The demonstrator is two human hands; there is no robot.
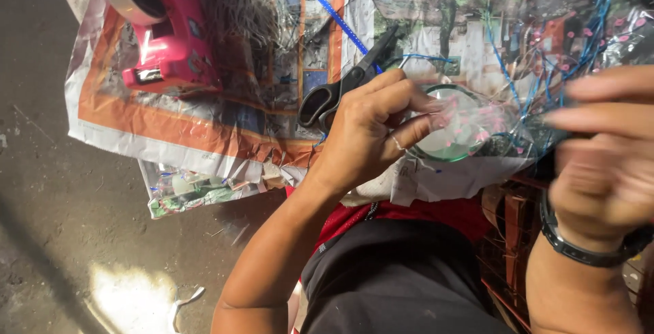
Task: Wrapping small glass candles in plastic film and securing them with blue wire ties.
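Observation:
My left hand (371,129) grips a round clear object with a green rim (455,128) that is wrapped in clear plastic film with pink dots (497,112). A ring shows on one finger. My right hand (606,150), blurred by motion and wearing a dark wristband, is at the right side of the film, its fingers stretched out over it. Thin blue strings (545,82) run across the film near both hands. Black-handled scissors (340,88) lie on the newspaper just behind my left hand.
Spread newspaper (204,129) covers the ground in front of me. A pink tool with a round grey part (163,27) sits at the upper left. A blue ribbon strip (327,7) crosses the paper. Concrete floor (68,225) lies to the left.

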